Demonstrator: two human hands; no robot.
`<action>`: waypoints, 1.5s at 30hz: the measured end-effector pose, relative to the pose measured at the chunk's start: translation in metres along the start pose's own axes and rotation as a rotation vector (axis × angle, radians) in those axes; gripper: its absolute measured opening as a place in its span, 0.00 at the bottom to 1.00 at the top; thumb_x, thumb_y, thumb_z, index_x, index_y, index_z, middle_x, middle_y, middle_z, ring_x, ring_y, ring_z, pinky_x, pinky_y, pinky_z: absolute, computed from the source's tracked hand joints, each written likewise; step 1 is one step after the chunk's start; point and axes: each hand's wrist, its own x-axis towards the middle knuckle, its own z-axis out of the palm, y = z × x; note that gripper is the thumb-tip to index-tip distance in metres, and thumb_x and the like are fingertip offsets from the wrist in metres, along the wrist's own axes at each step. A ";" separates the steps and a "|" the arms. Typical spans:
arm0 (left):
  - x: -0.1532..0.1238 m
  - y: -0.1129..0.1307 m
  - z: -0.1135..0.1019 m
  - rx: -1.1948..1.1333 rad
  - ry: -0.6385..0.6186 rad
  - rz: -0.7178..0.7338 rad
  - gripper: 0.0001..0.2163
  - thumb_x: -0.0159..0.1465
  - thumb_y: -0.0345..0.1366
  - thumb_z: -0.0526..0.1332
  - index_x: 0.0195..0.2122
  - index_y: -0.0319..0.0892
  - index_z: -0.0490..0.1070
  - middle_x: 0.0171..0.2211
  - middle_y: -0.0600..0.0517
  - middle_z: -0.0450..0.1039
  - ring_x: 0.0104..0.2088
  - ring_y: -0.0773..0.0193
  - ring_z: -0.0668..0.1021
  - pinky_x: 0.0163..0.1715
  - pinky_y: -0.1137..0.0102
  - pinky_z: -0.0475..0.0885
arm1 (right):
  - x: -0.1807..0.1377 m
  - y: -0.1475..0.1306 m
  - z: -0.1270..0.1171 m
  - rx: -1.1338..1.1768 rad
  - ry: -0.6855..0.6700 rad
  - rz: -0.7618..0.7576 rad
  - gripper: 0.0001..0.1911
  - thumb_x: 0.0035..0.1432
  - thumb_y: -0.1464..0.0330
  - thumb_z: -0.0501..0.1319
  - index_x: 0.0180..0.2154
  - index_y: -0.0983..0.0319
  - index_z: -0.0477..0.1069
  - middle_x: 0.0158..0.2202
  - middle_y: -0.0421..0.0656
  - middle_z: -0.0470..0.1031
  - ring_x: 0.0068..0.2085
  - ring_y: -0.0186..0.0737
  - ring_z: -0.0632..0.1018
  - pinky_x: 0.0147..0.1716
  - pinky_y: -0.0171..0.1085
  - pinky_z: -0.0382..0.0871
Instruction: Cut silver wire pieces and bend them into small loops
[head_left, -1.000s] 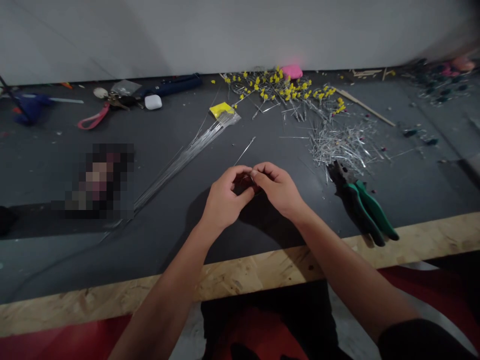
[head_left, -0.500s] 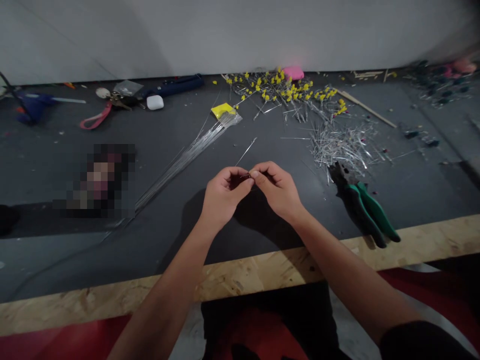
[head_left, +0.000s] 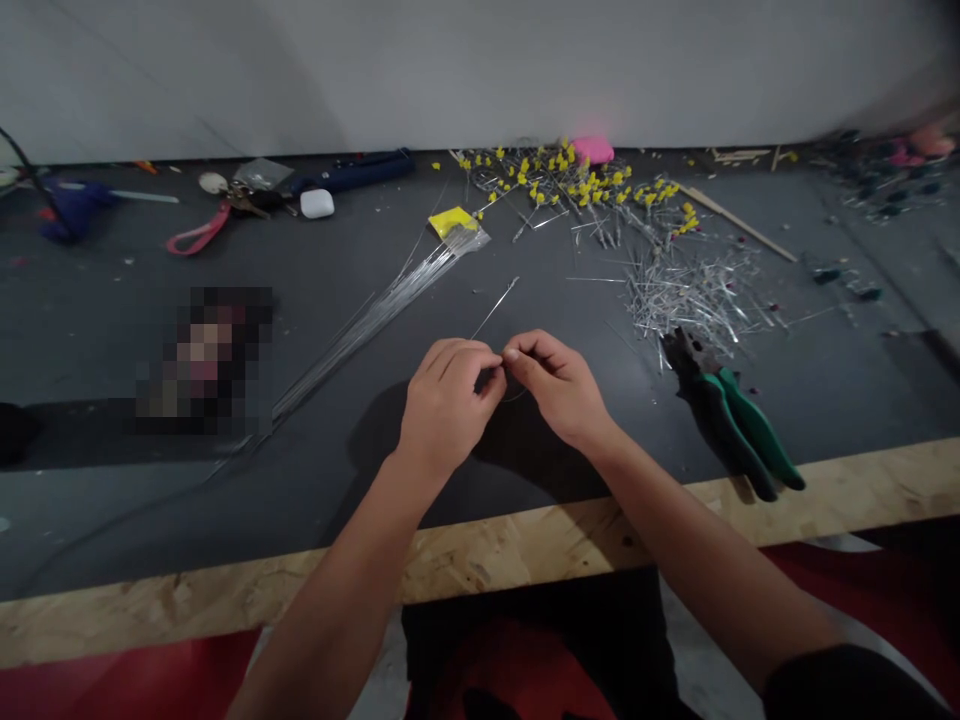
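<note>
My left hand [head_left: 448, 400] and my right hand [head_left: 559, 385] meet fingertip to fingertip over the dark table. Both are closed in a pinch on a thin wire [head_left: 514, 398], which shows as a faint curve below the fingertips; most of it is hidden. Just beyond my left hand, a straight wire piece [head_left: 495, 305] with a twisted end points away; whether it touches the fingers is unclear. Left of the hands lies a long bundle of straight wires [head_left: 375, 318] with a yellow-labelled plastic sleeve [head_left: 454, 222] at its far end.
Green-handled pliers [head_left: 731, 420] lie at right beside a heap of short wire pieces [head_left: 686, 295]. Behind are yellow-tipped wires [head_left: 570, 180], a pink lump [head_left: 593, 150] and a wooden stick [head_left: 739, 222]. Keys [head_left: 247, 203] and a white case [head_left: 316, 204] sit back left.
My left hand has rolled over, its back now turned more upward and its fingers curled. The right hand keeps its pinch. The whole view has shifted slightly.
</note>
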 end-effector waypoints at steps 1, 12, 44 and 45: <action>0.000 0.000 0.000 0.006 0.005 0.018 0.02 0.59 0.28 0.60 0.30 0.41 0.70 0.31 0.51 0.76 0.35 0.65 0.76 0.39 0.69 0.70 | 0.000 0.000 0.000 -0.001 0.005 -0.004 0.04 0.56 0.68 0.59 0.30 0.61 0.71 0.28 0.37 0.69 0.30 0.30 0.69 0.32 0.33 0.63; 0.004 0.003 -0.001 -0.580 -0.152 -0.641 0.07 0.57 0.38 0.64 0.35 0.42 0.74 0.31 0.53 0.76 0.31 0.67 0.76 0.33 0.72 0.70 | -0.004 -0.004 -0.002 -0.148 0.132 -0.149 0.05 0.59 0.65 0.59 0.33 0.59 0.71 0.32 0.39 0.72 0.34 0.33 0.72 0.36 0.36 0.65; 0.005 0.004 0.002 -1.073 -0.154 -0.934 0.07 0.55 0.37 0.66 0.31 0.40 0.73 0.26 0.53 0.76 0.26 0.69 0.76 0.28 0.72 0.73 | -0.003 -0.005 -0.002 -0.179 0.070 -0.147 0.04 0.59 0.69 0.58 0.32 0.59 0.71 0.32 0.40 0.72 0.34 0.33 0.74 0.35 0.36 0.68; 0.005 0.004 0.001 -1.035 -0.157 -0.920 0.07 0.55 0.37 0.66 0.32 0.40 0.73 0.25 0.53 0.75 0.25 0.69 0.76 0.29 0.72 0.73 | -0.003 -0.005 -0.002 -0.187 0.074 -0.152 0.04 0.59 0.69 0.58 0.32 0.59 0.71 0.32 0.40 0.72 0.34 0.33 0.74 0.36 0.36 0.68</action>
